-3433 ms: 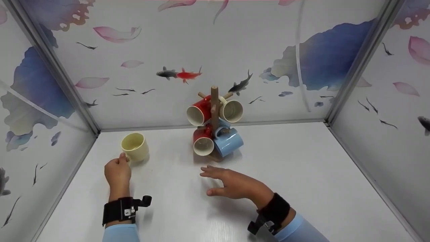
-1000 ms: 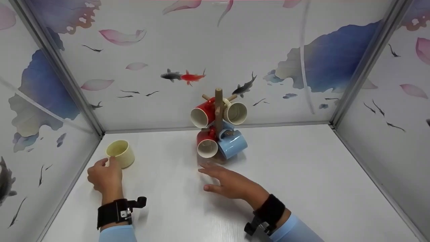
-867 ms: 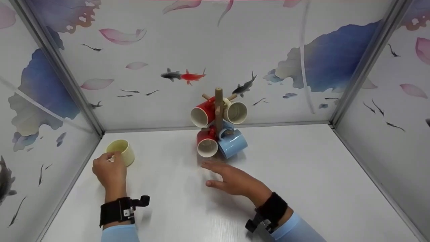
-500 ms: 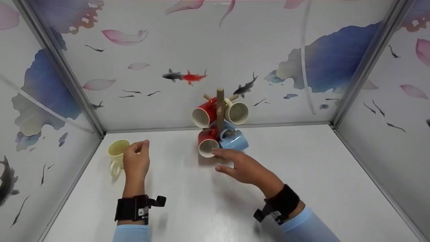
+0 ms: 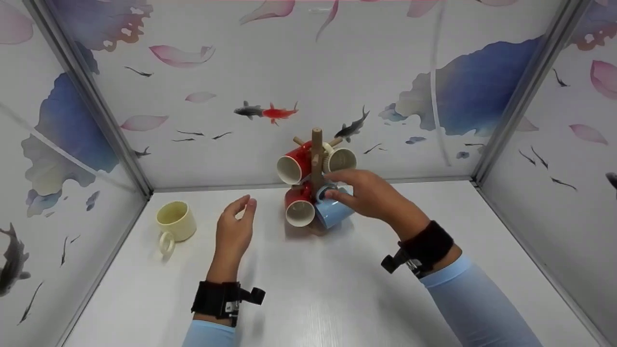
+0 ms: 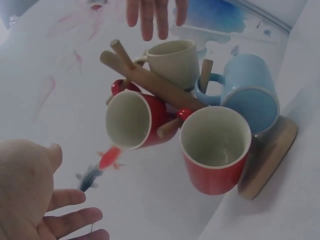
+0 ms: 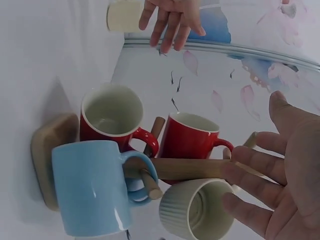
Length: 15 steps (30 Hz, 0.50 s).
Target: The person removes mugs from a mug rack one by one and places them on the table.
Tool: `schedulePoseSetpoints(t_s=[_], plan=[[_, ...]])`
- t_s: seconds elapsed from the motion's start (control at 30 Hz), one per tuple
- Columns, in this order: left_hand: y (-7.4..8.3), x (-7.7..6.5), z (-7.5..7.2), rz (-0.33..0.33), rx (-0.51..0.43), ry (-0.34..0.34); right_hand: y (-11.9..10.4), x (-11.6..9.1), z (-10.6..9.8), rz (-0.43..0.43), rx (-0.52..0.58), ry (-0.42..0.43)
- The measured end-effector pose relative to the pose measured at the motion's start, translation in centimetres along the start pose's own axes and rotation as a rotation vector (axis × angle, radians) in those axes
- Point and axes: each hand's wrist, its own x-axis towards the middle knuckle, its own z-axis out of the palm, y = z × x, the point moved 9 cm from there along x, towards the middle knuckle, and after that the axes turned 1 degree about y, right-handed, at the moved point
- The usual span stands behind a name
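Note:
A wooden mug tree (image 5: pixel 316 166) bears two red mugs, the upper one (image 5: pixel 298 161) and the lower one (image 5: pixel 300 209), at its left. A cream ribbed mug (image 5: pixel 341 160) and a light blue mug (image 5: pixel 332 211) hang at its right. My right hand (image 5: pixel 373 197) is beside the post, overlapping the blue mug's handle in the head view; its fingers (image 7: pixel 257 182) are spread, near the cream mug's rim in the right wrist view. Left of the tree, my left hand (image 5: pixel 234 231) is raised, holding nothing, fingers loosely bent. A pale yellow mug (image 5: pixel 177 222) stands upright on the table, handle toward me.
The white table (image 5: pixel 308 299) is enclosed by printed panels, with a back wall (image 5: pixel 202 159) close behind the tree and side walls left and right. The tree's wooden base (image 6: pixel 270 157) sits on the table. Both wrists wear black camera straps (image 5: pixel 426 248).
My left hand has let go of the yellow mug, which was shifted left, and moved right toward the tree. My right hand has risen from in front of the tree to the blue mug's handle.

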Motion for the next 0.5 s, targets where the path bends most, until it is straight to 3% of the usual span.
schedulePoseSetpoints(t_s=[0.2, 0.4, 0.5], plan=[[1.7, -1.1, 3.1, 0.086, -0.022, -0.052, -0.5, 2.0, -2.7, -0.012, -0.03, 0.044], [2.7, -2.5, 6.2, 0.146, -0.015, -0.111, -1.1, 4.0, -5.0, -0.019, -0.1, 0.224], [2.9, -3.2, 7.4, 0.159, -0.007, -0.148, -1.2, 5.0, -5.7, 0.003, -0.113, 0.272]])
